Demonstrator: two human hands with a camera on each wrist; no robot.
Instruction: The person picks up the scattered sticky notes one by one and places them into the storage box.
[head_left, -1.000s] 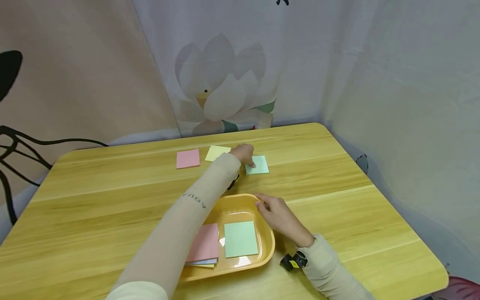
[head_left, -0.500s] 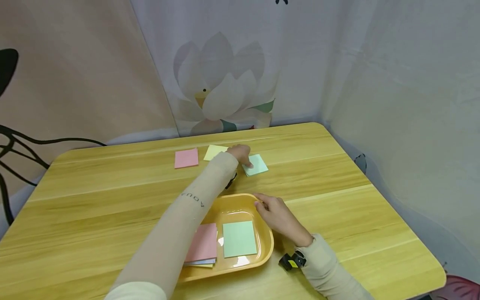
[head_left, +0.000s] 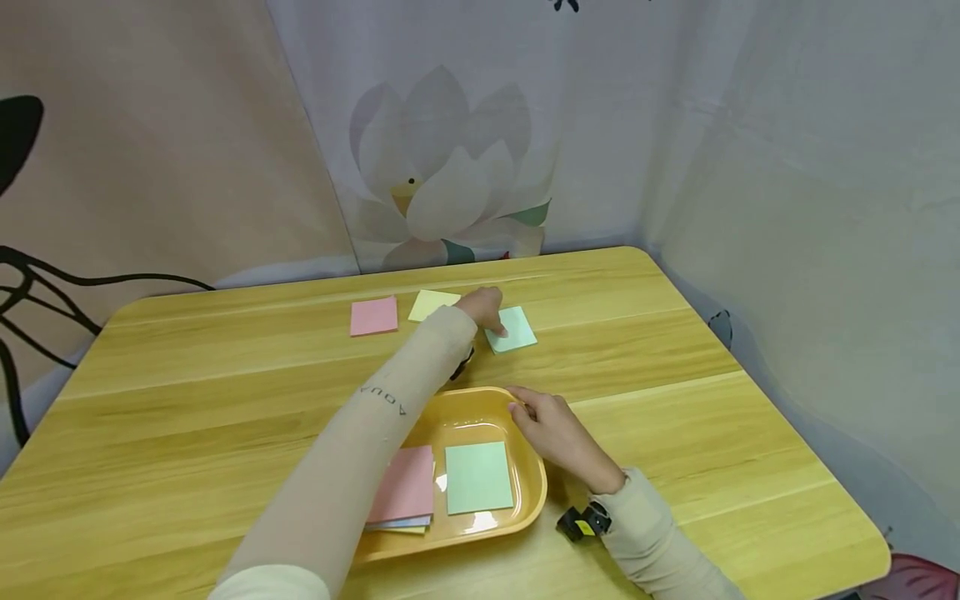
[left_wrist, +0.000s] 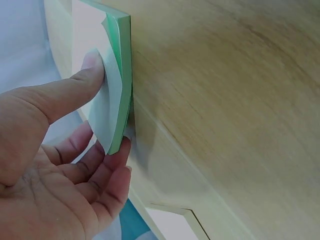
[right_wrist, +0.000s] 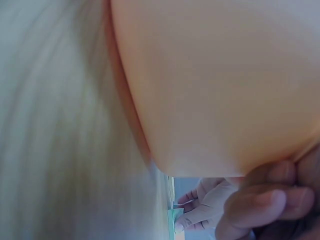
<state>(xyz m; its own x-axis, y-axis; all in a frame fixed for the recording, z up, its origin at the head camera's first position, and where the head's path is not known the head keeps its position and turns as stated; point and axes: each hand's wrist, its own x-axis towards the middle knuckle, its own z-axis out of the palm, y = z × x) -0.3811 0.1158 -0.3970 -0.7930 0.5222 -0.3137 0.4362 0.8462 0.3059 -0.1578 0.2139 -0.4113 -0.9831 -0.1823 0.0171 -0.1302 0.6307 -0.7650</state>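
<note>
The green pad (head_left: 516, 329) lies beyond the tray (head_left: 465, 429), past its far rim. The left hand (head_left: 482, 308) pinches it, thumb on the top sheet and fingertips against the lower edge, probably because a flat pad needs one edge raised for a hold; the top sheet bows away from the rest. The right hand (head_left: 558, 429) grips the tray's far right corner, fingers curled at the rim, presumably to steady it. Inside the tray, the other green pad (head_left: 480, 477) sits right of the pink pad (head_left: 408, 483), seemingly sorted by place. The left arm stretches diagonally over the tray's left part; the right forearm angles in from its near right side.
</note>
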